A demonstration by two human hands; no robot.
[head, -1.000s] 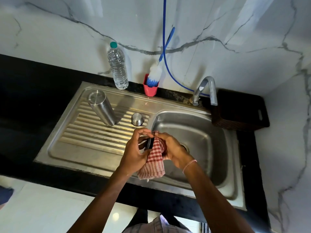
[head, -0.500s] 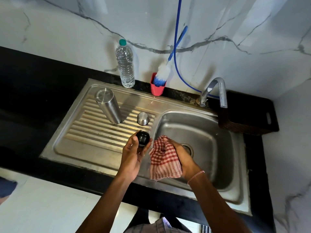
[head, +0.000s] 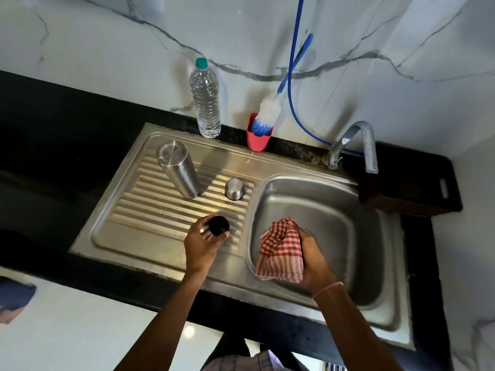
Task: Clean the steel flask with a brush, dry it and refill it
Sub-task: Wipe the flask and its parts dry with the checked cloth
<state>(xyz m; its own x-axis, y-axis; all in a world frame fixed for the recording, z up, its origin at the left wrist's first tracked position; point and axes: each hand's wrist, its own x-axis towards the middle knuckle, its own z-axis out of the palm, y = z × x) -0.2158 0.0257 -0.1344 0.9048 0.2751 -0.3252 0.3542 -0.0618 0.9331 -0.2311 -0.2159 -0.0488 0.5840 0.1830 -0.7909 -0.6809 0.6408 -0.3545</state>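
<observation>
My left hand (head: 201,245) pinches the black cap (head: 219,225); my right hand (head: 313,255), at three o'clock, clutches the checked cloth (head: 281,250). The steel flask (head: 179,170) stands on the drainboard (head: 150,218), eleven o'clock from my left hand and apart from it.

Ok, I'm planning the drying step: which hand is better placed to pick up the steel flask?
Left, probably. The left hand is over the drainboard near the flask, though it must first set down the black stopper. The right hand grips the checked cloth over the basin.
</observation>
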